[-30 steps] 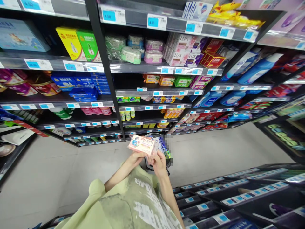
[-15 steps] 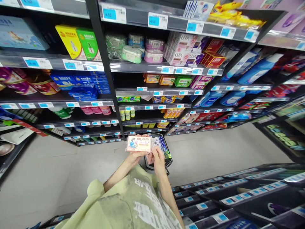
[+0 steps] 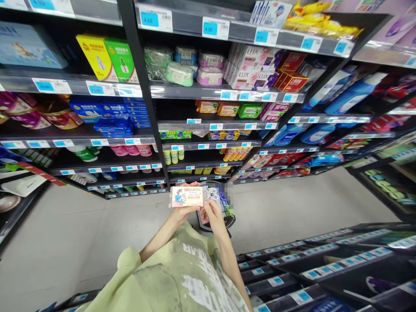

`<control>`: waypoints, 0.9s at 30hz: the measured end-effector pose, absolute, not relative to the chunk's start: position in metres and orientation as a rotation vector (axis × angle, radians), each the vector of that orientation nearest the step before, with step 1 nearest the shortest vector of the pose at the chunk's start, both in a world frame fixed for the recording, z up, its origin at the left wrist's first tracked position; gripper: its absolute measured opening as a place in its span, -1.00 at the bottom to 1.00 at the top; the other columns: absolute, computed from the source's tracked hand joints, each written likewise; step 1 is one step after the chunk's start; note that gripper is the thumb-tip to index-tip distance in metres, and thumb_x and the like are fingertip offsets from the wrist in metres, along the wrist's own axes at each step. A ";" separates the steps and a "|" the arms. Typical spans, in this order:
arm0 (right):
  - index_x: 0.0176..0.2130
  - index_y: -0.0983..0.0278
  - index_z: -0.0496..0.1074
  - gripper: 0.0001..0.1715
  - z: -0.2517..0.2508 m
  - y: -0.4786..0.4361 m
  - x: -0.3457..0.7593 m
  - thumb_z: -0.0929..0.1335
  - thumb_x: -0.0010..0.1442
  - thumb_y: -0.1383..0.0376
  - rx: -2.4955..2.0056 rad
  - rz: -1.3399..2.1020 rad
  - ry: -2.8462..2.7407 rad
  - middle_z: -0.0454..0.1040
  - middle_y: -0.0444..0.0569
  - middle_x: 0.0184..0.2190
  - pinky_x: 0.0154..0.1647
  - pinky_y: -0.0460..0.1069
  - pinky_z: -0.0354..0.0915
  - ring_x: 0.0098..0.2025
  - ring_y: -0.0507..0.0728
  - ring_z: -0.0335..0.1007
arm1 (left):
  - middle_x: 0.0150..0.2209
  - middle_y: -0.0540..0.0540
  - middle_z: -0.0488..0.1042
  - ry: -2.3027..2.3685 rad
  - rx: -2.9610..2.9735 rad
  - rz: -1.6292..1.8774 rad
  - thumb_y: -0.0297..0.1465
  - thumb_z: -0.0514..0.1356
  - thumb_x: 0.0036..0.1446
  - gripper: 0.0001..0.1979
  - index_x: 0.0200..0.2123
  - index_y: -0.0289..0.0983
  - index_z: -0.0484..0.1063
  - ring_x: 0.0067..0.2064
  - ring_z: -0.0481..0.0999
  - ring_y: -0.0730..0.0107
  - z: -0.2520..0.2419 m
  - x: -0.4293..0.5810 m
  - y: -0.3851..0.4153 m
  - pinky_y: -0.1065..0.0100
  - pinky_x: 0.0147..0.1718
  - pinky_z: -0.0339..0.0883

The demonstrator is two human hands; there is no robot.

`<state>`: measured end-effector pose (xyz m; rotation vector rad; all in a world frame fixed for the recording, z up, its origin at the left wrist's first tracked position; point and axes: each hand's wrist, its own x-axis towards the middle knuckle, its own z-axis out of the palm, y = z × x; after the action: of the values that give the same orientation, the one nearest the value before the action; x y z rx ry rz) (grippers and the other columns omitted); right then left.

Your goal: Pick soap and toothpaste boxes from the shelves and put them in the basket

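Observation:
A pale pink wrapped bar of soap (image 3: 187,196), printed with a blue figure and Chinese characters, is held in front of me with its label up. My left hand (image 3: 184,211) is closed around it from below and behind, the thumb along its near edge. At its right end, the bent fingers of my right hand (image 3: 212,214) pinch the wrapper's edge. Below and to the right on the floor sits a black shopping basket (image 3: 227,225), partly hidden by my hands. Inside it lies a blue, white and green package (image 3: 218,195).
Ahead stands a black shelf unit with price tags, carrying boxed LUX soaps (image 3: 245,78), wrapped soap packs (image 3: 227,109) and yellow bottles (image 3: 234,154). Blue bottles (image 3: 352,93) stand to the right. Another shelf (image 3: 312,264) is close at lower right. Grey floor (image 3: 279,203) lies between.
The soap has moved slightly left and turned a little more level, its label facing me more fully. My right hand has shifted slightly down, staying at the soap's right end.

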<state>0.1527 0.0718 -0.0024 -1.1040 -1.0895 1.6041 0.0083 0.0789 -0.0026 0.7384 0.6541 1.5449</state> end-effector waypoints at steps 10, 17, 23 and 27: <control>-0.39 0.19 0.27 -0.57 -0.010 0.069 0.149 0.36 0.28 -0.06 -1.118 1.494 -1.140 0.39 -0.23 -0.56 -0.60 -0.11 0.15 -0.60 -0.02 0.21 | 0.18 -0.15 0.47 0.692 0.734 1.556 -0.54 0.49 -0.27 -0.22 0.09 -0.13 0.36 0.35 0.27 0.00 -0.001 0.010 0.080 -0.02 0.30 0.15; -0.40 0.19 0.27 -0.57 -0.015 0.070 0.146 0.35 0.29 -0.05 -1.105 1.384 -1.146 0.35 -0.24 -0.60 -0.54 -0.09 0.18 -0.59 -0.01 0.21 | 0.22 -0.14 0.44 0.686 0.769 1.566 -0.50 0.51 -0.26 -0.17 0.13 -0.09 0.34 0.35 0.27 -0.01 0.001 0.012 0.081 -0.08 0.31 0.12; -0.41 0.19 0.27 -0.57 -0.012 0.070 0.148 0.38 0.26 -0.05 -1.074 1.441 -1.072 0.36 -0.24 -0.62 -0.53 -0.09 0.16 -0.59 0.01 0.21 | 0.19 -0.13 0.45 0.674 0.779 1.560 -0.52 0.51 -0.27 -0.20 0.09 -0.10 0.34 0.35 0.27 -0.02 0.003 0.011 0.081 -0.07 0.31 0.12; -0.43 0.18 0.28 -0.55 -0.010 0.071 0.148 0.39 0.24 -0.07 -1.087 1.447 -1.033 0.36 -0.23 -0.65 -0.53 -0.06 0.17 -0.61 0.03 0.20 | 0.15 -0.07 0.45 0.641 0.812 1.556 -0.54 0.50 -0.23 -0.29 0.00 -0.08 0.33 0.32 0.30 -0.04 0.001 0.011 0.079 -0.09 0.27 0.18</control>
<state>0.1478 0.0710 -0.0100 -1.0872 -1.0327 1.4468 0.0111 0.0794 0.0011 0.8121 0.6414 1.5562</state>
